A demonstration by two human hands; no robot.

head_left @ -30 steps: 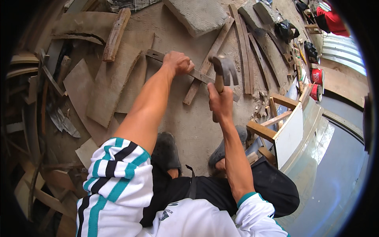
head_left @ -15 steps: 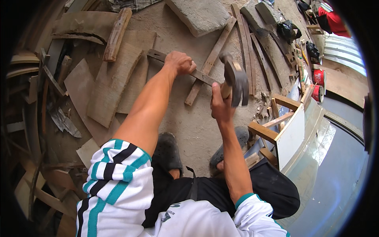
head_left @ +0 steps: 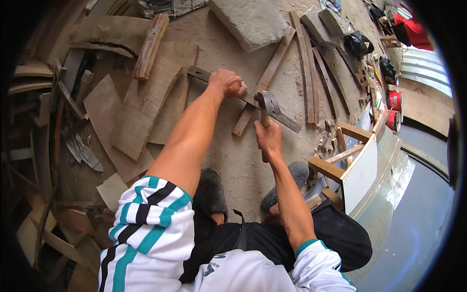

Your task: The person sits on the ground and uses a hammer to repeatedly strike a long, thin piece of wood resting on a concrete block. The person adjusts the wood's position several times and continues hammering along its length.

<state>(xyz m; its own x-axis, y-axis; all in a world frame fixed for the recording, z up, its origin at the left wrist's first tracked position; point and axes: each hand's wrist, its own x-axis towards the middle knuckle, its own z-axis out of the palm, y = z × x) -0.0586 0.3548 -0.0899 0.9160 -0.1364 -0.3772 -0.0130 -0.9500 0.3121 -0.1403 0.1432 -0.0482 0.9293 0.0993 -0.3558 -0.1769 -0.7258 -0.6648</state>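
Head view: left hand (head_left: 227,83) clenched round strip (head_left: 249,99), which crosses over batten (head_left: 269,73); right hand (head_left: 269,136) grips hammer (head_left: 266,105), its head over strip right of left hand, contact unclear. Hammering, seemingly; another blow would need steady left grip.

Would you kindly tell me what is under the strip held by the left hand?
A wooden strip crosses beneath the held strip, over the floor; what their crossing covers cannot be seen.
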